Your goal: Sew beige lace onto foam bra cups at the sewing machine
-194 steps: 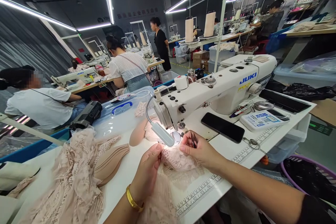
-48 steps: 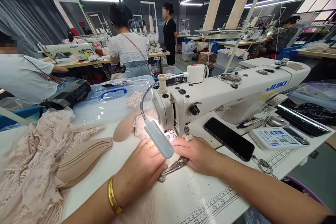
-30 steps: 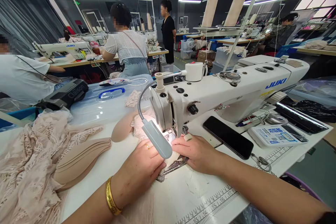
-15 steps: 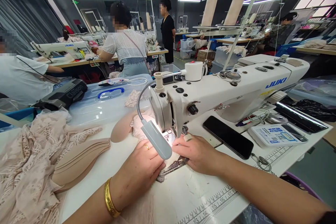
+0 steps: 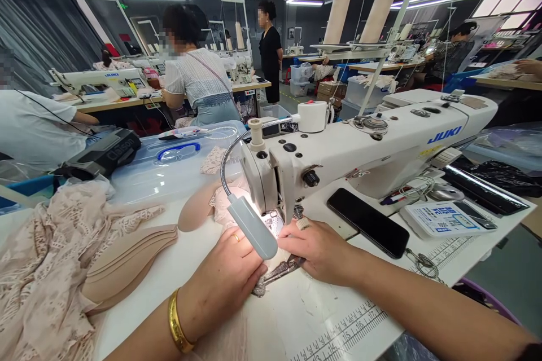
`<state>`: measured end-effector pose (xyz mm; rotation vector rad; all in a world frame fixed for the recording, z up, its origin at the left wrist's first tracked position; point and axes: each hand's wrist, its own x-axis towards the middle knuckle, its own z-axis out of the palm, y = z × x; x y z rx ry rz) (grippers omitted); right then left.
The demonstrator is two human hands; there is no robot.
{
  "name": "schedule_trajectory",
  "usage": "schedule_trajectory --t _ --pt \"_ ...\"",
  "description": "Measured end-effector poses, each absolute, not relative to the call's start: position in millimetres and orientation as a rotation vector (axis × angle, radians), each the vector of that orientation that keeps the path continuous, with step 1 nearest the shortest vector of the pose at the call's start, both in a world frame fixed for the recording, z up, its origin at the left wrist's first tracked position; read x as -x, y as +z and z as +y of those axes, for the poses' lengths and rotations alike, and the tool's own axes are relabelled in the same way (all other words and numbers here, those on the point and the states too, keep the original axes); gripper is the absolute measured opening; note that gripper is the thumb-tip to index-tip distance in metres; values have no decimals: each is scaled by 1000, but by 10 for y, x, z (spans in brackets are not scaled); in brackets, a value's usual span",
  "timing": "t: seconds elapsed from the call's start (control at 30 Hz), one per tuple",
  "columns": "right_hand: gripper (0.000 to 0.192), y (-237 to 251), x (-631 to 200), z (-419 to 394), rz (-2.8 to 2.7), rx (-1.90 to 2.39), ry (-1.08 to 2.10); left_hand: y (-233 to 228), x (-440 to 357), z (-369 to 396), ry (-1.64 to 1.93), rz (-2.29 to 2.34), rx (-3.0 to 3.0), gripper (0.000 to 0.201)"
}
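Little has shifted since the frame half a second earlier: both hands are kept pressed at the needle, and only the co-worker in the striped white top (image 5: 199,82) at the next row has turned further to the side. A piece of pale pink lace fabric (image 5: 271,224) is held flat under the presser foot of the white JUKI sewing machine (image 5: 364,146), lit by the grey gooseneck lamp (image 5: 252,225) bent low over it so that the seam can be seen. The left hand (image 5: 226,279), with a gold bangle at the wrist, is laid palm down with fingers spread on the lace to steady it; the right hand (image 5: 319,248) is flattened on the other side of the foot to guide the edge, and dark metal snips (image 5: 277,272) are tucked beneath it, within reach. Neither hand is closed around anything. A stack of beige moulded foam cups (image 5: 127,265) and a heap of pink lace (image 5: 46,271) are kept to the left on the white surface (image 5: 296,316), and a black phone (image 5: 367,222) lies to the right.
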<state>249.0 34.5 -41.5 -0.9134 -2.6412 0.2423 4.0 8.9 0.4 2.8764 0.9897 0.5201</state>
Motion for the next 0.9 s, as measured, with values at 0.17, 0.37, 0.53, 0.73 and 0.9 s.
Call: schedule_trajectory --t 0.17,0.37,0.53,0.73,0.9 --pt "43 -399 -2471 343 -2616 974 289 -13 -35 83 549 1004 -2893 26" --pt "39 -382 -2446 342 -2579 1078 318 -6 -39 77 572 963 -2892 25" --pt "40 -389 -2448 344 -2585 1070 313 -2 -37 84 580 961 -2871 26" --pt "40 -409 -2457 341 -2602 1069 285 -9 -42 79 600 969 -2894 27" --pt "45 -379 -2454 328 -2650 1046 282 -28 -42 79 574 975 -2896 27"
